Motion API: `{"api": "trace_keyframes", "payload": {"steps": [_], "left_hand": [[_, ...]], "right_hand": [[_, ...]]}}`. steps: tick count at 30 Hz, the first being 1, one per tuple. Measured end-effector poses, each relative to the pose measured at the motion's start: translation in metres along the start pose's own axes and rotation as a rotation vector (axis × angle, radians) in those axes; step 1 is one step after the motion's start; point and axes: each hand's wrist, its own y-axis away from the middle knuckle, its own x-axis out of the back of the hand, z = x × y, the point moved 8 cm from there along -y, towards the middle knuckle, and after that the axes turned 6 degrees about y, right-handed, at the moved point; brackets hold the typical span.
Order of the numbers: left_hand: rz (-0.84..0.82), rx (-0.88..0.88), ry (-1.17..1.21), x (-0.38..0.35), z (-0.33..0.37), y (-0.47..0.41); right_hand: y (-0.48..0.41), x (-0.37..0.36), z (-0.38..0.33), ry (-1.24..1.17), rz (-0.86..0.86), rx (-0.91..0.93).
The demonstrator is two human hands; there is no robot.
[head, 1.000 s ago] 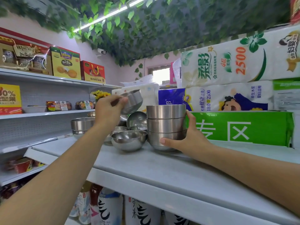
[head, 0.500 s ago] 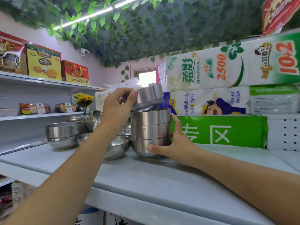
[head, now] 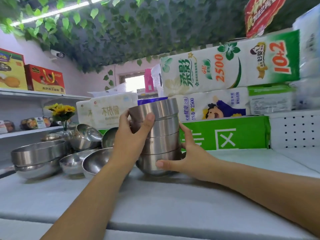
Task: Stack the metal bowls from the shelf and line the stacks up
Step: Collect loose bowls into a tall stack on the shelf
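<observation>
A stack of metal bowls stands on the white shelf in the middle of the view. My left hand grips the top bowl, which sits slightly tilted in the stack. My right hand holds the bottom bowl of the stack, thumb in front and fingers behind. To the left lie several loose bowls, some tipped on their sides, and a short stack of wider bowls.
Packs of tissue paper and a green pack are piled right behind the stack. A perforated white panel stands at the right. Shelves with boxes and yellow flowers are at the left.
My left hand carried a bowl from the loose pile to the right and set it down onto the stack. My right hand stayed on the stack's base.
</observation>
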Motion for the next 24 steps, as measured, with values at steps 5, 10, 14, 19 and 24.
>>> {"api": "trace_keyframes", "payload": {"steps": [5, 10, 14, 19, 24], "left_hand": [[0.015, -0.027, 0.061, 0.001, 0.005, 0.001], [-0.017, -0.033, 0.115, -0.003, 0.006, -0.001], [-0.027, -0.034, 0.145, -0.004, 0.004, 0.000], [-0.050, -0.030, 0.210, -0.006, 0.008, 0.003], [-0.117, -0.017, 0.265, -0.018, 0.019, 0.012]], "right_hand": [[0.004, 0.003, 0.001, -0.019, 0.039, -0.028], [0.007, 0.010, 0.004, -0.021, 0.072, -0.088], [0.006, 0.012, 0.000, -0.002, 0.058, -0.108], [0.013, 0.017, -0.012, -0.062, 0.031, -0.169], [0.040, 0.040, -0.017, -0.020, 0.110, -0.207]]}}
